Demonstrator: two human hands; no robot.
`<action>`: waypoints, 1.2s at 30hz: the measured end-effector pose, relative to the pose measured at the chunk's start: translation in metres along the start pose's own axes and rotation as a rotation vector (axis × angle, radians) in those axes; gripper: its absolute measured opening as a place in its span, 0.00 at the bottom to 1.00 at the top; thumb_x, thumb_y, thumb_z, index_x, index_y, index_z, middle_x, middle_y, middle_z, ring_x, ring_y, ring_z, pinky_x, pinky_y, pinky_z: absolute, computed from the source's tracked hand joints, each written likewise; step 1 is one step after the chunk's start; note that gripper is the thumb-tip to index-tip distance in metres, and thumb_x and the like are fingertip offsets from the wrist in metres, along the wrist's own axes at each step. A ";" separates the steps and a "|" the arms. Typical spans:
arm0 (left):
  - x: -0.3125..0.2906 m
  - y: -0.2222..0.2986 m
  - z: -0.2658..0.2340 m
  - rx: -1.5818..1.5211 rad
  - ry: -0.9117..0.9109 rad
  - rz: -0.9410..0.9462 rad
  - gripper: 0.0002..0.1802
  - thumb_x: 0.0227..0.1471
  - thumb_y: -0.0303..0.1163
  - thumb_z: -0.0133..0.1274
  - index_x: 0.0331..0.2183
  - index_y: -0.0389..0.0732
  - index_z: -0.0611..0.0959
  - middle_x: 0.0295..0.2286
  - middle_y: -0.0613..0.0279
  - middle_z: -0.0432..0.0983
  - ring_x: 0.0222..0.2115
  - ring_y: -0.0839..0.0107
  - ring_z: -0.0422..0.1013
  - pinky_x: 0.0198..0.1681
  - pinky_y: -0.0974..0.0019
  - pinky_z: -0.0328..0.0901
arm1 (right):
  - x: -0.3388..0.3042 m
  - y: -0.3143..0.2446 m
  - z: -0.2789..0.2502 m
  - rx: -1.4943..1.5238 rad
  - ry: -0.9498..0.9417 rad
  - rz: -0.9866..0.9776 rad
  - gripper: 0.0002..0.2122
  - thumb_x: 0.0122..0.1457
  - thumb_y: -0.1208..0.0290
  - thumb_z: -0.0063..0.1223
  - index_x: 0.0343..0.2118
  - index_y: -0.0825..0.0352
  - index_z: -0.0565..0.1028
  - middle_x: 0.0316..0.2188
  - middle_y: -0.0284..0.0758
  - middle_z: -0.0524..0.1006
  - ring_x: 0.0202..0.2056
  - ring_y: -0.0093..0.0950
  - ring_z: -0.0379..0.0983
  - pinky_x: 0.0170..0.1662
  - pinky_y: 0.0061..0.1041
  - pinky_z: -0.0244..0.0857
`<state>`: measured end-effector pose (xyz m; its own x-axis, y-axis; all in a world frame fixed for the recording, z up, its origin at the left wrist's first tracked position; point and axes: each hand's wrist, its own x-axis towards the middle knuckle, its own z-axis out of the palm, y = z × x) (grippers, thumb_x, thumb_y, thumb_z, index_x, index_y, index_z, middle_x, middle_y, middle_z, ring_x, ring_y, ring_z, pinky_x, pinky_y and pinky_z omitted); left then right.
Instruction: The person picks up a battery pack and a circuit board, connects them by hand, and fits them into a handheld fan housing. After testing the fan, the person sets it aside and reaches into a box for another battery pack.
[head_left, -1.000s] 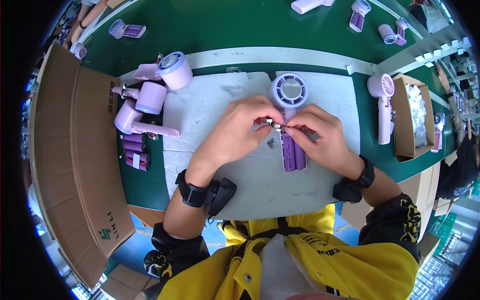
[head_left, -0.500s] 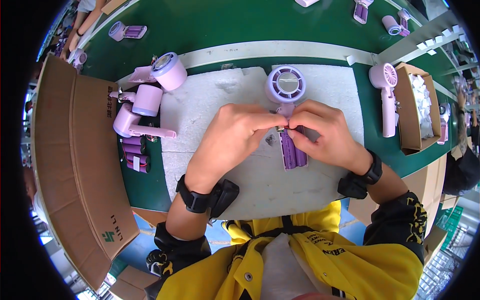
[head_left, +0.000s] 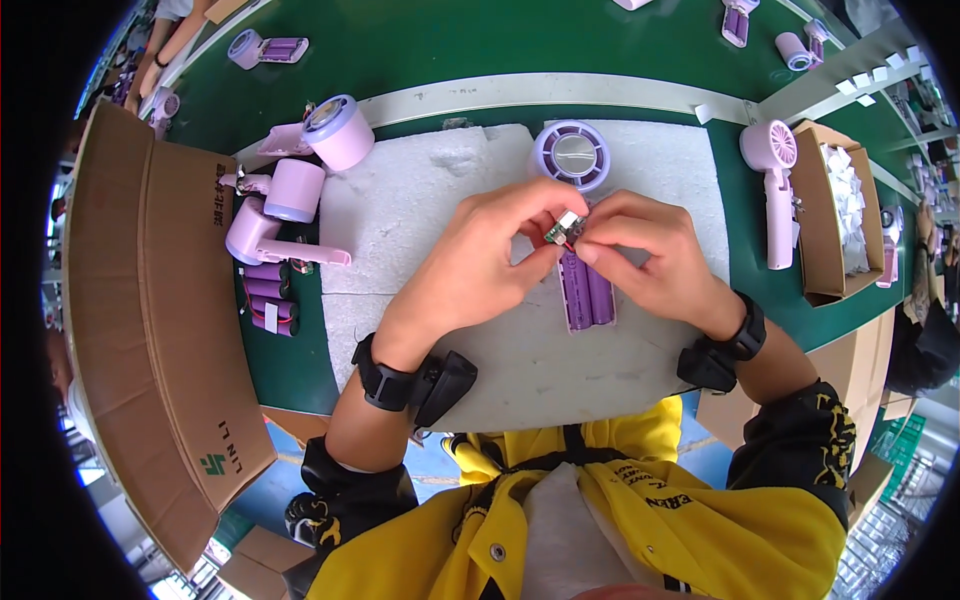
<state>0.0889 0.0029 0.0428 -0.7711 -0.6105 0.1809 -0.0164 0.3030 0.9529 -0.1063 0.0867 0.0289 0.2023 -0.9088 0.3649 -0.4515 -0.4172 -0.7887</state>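
Note:
In front of me a light-purple handheld fan (head_left: 571,152) lies with its round head away from me and its handle opened, two purple battery cells (head_left: 587,290) showing inside. Between my hands is a small green circuit board (head_left: 566,228) with a white part, tilted up out of the handle. The thumb and fingers of my left hand (head_left: 480,255) hold this board. My right hand (head_left: 655,255) is pinched at the board's right edge, by a red wire; what its fingertips grip is too small to make out.
A white foam pad (head_left: 400,200) lies under the work. To the left are several fan parts (head_left: 297,190), battery packs (head_left: 268,300) and a tall cardboard box (head_left: 165,330). On the right stand another fan (head_left: 770,190) and a carton of white pieces (head_left: 812,240).
The circuit board has come up and tilted into view between my fingers. My left hand's fingers have opened wider around it, while my right hand stays close beside it.

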 end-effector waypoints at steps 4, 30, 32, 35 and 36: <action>-0.002 -0.006 0.002 -0.060 0.034 -0.022 0.22 0.43 0.12 0.56 0.42 0.38 0.74 0.31 0.57 0.77 0.28 0.68 0.74 0.35 0.66 0.70 | 0.001 -0.005 0.006 0.017 0.132 0.222 0.09 0.50 0.81 0.63 0.35 0.67 0.77 0.32 0.35 0.76 0.30 0.26 0.75 0.32 0.23 0.69; -0.004 0.002 0.001 -0.015 0.089 -0.282 0.14 0.44 0.17 0.60 0.36 0.36 0.77 0.29 0.58 0.75 0.28 0.73 0.75 0.33 0.69 0.71 | 0.004 0.002 -0.001 0.099 0.018 0.148 0.08 0.57 0.82 0.54 0.40 0.71 0.75 0.36 0.38 0.74 0.35 0.30 0.74 0.37 0.25 0.68; -0.003 0.003 0.000 -0.021 0.093 -0.326 0.13 0.45 0.17 0.60 0.36 0.36 0.78 0.29 0.58 0.76 0.28 0.74 0.75 0.33 0.70 0.71 | 0.006 0.003 -0.005 0.103 -0.007 0.152 0.08 0.57 0.82 0.54 0.40 0.71 0.75 0.36 0.38 0.74 0.35 0.30 0.74 0.38 0.26 0.68; -0.003 0.000 -0.005 -0.050 0.047 -0.364 0.13 0.46 0.17 0.60 0.37 0.36 0.80 0.29 0.59 0.77 0.29 0.75 0.75 0.33 0.71 0.71 | 0.010 0.001 -0.013 0.066 -0.100 0.150 0.07 0.58 0.81 0.53 0.40 0.70 0.75 0.36 0.38 0.73 0.35 0.32 0.73 0.39 0.27 0.67; -0.003 -0.001 -0.006 -0.065 0.024 -0.381 0.13 0.46 0.17 0.59 0.37 0.36 0.80 0.30 0.59 0.77 0.29 0.75 0.75 0.33 0.71 0.71 | 0.009 0.001 -0.013 0.066 -0.101 0.151 0.07 0.58 0.81 0.53 0.40 0.70 0.75 0.36 0.38 0.73 0.35 0.32 0.73 0.39 0.27 0.67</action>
<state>0.0950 0.0003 0.0424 -0.7025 -0.6874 -0.1844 -0.2583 0.0047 0.9661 -0.1156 0.0779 0.0382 0.2240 -0.9556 0.1915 -0.4261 -0.2727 -0.8626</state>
